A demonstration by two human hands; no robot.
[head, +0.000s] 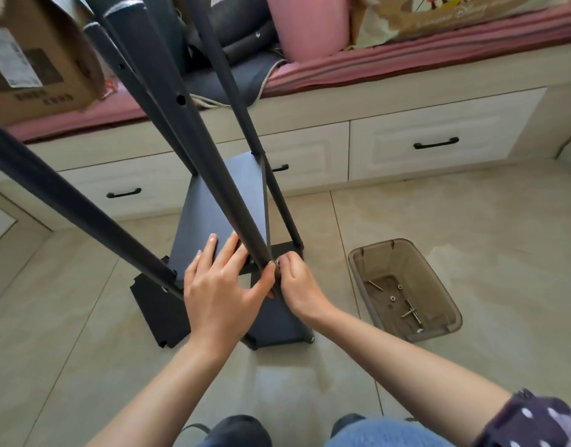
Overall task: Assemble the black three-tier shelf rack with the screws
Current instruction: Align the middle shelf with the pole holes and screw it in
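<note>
The black shelf rack (pixel 213 201) stands on the tiled floor with several long posts rising toward the camera. A shelf panel (pixel 210 214) sits between the posts, above another panel (pixel 158 304) on the floor. My left hand (pixel 219 282) lies on the shelf panel with fingers spread, its thumb against the near post (pixel 232 204). My right hand (pixel 293 279) pinches a small silver screw (pixel 276 262) at the post where it meets the shelf corner.
A brown plastic bin (pixel 403 291) holding several loose screws and washers stands on the floor to the right. White drawers (pixel 432 143) run along the back under a pink cushioned bench with a cardboard box (pixel 36 59). My knees are at the bottom edge.
</note>
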